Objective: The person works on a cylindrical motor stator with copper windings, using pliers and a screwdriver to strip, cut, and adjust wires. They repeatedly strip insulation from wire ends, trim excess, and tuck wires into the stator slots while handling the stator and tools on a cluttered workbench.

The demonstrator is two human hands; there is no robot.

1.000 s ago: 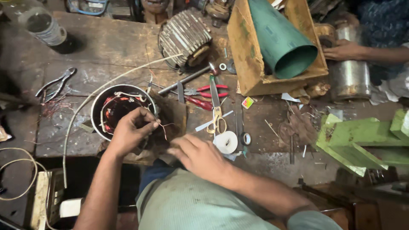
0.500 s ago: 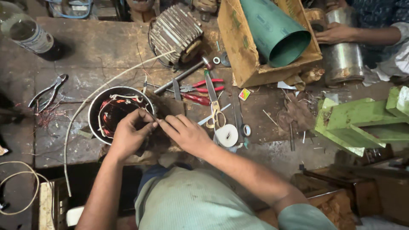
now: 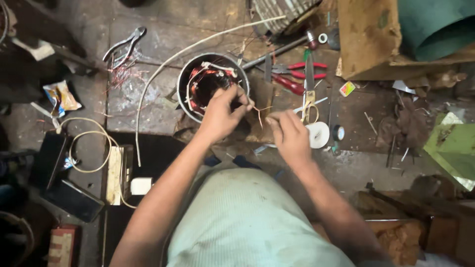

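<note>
Workbench [image 3: 148, 106]: worn, grimy grey top, cluttered with tools. Head view only.

Round metal housing [image 3: 213, 84], open end up, holds red and copper windings with pale sleeving. A long white cable [image 3: 163, 66] runs from its rim toward one o'clock and curves down toward seven.

Thin copper wire [image 3: 259, 112]: long axis roughly upright in view, pointing toward six o'clock, just right of the housing.

Left hand [image 3: 220, 114]: at the housing's five o'clock edge, fingers pinched together on the wire's upper end.

Right hand [image 3: 289, 136]: at four o'clock from the wire, fingers curled together; grip unclear.

Nearby: white tape roll [image 3: 317, 134], scissors [image 3: 309, 99], red-handled pliers [image 3: 297, 76], grey pliers [image 3: 123, 44].
</note>
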